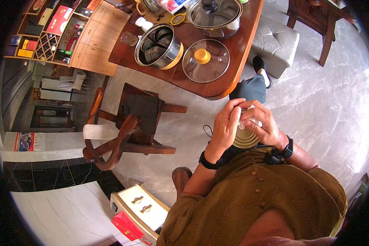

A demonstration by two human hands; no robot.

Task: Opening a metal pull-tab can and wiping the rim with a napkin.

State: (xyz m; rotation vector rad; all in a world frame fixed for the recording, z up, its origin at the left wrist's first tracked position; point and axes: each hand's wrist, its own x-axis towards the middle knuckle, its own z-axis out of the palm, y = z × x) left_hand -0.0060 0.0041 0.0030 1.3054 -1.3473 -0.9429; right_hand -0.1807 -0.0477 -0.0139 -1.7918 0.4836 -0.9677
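A round metal tin (245,140) with ringed ridges on its end is held close to my waist. My left hand (225,129) is curled against its left side, with the thumb and fingers near the rim. In my right hand (263,123) is a crumpled white tissue (241,124), pressed against the tin between the thumb and fingers. Both hands nearly meet over the tin's far side, so much of it is hidden. Black bands circle both wrists.
On the wooden table (175,75) are a steel pot (175,58) with dark bundles inside, a glass lid (192,72) with a yellow knob, and a larger lidded pot (221,32). A wooden chair (141,149) stands left; a grey tufted stool (276,43) is beyond the table.
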